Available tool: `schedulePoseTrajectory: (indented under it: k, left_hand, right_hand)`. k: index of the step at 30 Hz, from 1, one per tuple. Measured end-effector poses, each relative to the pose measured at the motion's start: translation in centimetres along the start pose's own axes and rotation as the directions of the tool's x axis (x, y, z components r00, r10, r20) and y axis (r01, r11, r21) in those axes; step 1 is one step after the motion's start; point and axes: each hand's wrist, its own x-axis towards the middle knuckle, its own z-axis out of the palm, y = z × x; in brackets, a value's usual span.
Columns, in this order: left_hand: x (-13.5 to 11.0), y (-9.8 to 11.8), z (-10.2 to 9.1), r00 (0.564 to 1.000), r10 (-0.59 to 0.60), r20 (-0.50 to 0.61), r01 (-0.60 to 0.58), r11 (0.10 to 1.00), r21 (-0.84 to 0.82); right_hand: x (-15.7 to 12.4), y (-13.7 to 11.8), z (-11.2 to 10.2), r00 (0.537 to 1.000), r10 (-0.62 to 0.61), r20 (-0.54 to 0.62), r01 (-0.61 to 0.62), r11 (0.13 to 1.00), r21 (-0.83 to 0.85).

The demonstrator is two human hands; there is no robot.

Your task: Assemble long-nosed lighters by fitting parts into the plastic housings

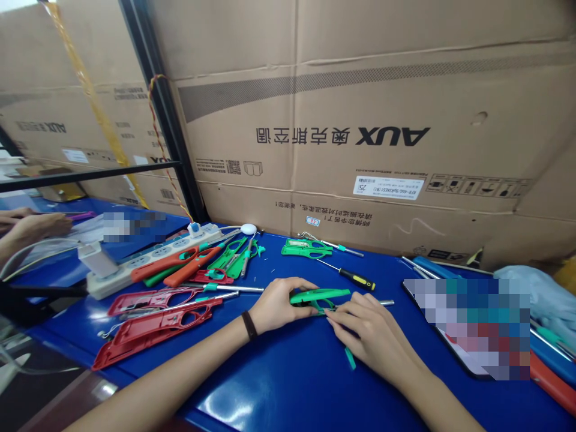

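My left hand [279,307] grips a green plastic casing [320,294] of a long-necked lighter, which lies tilted above the blue table. My right hand [369,329] is closed in a pinch at the casing's near side; its fingertips hide the small part they are on. A metal tube [386,303] sticks out past the right fingers. Below that hand a small green plastic piece [350,358] shows against the table. Beyond the hands lie a screwdriver [357,278] with a yellow and black handle and another green casing [306,247].
Red casing halves [157,327] with metal tubes lie to the left, near orange lighters [193,267] and a power strip [150,258]. A phone-like slab [468,366], partly pixelated, lies right. Cardboard boxes [360,78] stand behind the table. Another person's hand [40,231] is far left.
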Motion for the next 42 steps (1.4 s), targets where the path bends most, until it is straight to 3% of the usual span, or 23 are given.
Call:
schedulePoseTrajectory:
  k: [6, 12, 18, 26, 32, 42]
  left_hand:
    - [0.0, 0.4, 0.0, 0.999, -0.014, -0.032, 0.014, 1.000, 0.017]
    - [0.0, 0.2, 0.2, 0.999, -0.016, -0.052, 0.018, 0.999, 0.034]
    - [0.0, -0.1, 0.1, 0.999, -0.006, -0.033, 0.007, 0.999, 0.031]
    - [-0.1, 0.1, -0.3, 0.996, 0.074, 0.045, -0.073, 0.997, -0.031]
    - [-0.2, 0.5, -0.3, 0.996, 0.077, 0.038, -0.074, 0.994, -0.085]
    - [-0.1, 0.8, 0.1, 0.999, 0.037, 0.002, -0.037, 0.999, 0.026]
  right_hand:
    - [-0.1, -0.6, 0.6, 0.996, 0.089, -0.029, -0.092, 0.989, -0.120]
    - [-0.2, -1.0, 0.8, 0.994, 0.091, 0.059, -0.073, 0.965, -0.254]
    - [-0.3, 0.0, 0.8, 0.987, 0.152, -0.044, -0.156, 0.982, -0.104]
    - [-0.3, 0.3, 1.1, 0.980, 0.191, -0.058, -0.193, 0.981, -0.023]
    - [-0.1, -0.2, 1.1, 0.968, 0.248, 0.024, -0.249, 0.966, 0.074]
    - [-0.1, -0.6, 1.1, 0.950, 0.292, 0.112, -0.305, 0.942, 0.138]
